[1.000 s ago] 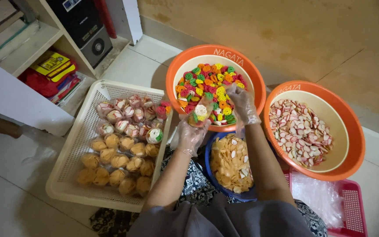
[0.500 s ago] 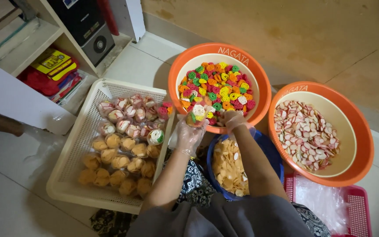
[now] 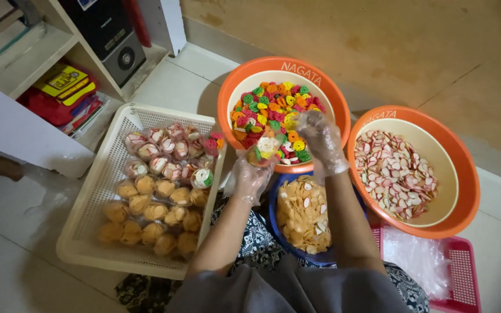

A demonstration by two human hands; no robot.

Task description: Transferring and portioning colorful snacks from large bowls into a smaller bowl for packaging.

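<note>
My left hand (image 3: 250, 177), in a clear plastic glove, holds a small clear bag of coloured crackers (image 3: 264, 152) at the near rim of an orange basin (image 3: 227, 98) full of multicoloured crackers (image 3: 271, 110). My gloved right hand (image 3: 322, 141) hovers over the near side of that basin, fingers bent around a few crackers. Below my hands sits a blue bowl of pale yellow crackers (image 3: 302, 211).
A white mesh basket (image 3: 91, 223) at the left holds several filled small bags, pink-white and yellow ones. A second orange basin (image 3: 465, 174) of pink-white crackers is at the right, a pink tray (image 3: 462, 272) with clear plastic bags below it. A shelf unit (image 3: 36, 64) stands at upper left.
My right hand dipped toward the blue bowl and is back over the multicoloured basin beside the bag. My left hand with the bag shifted slightly right.
</note>
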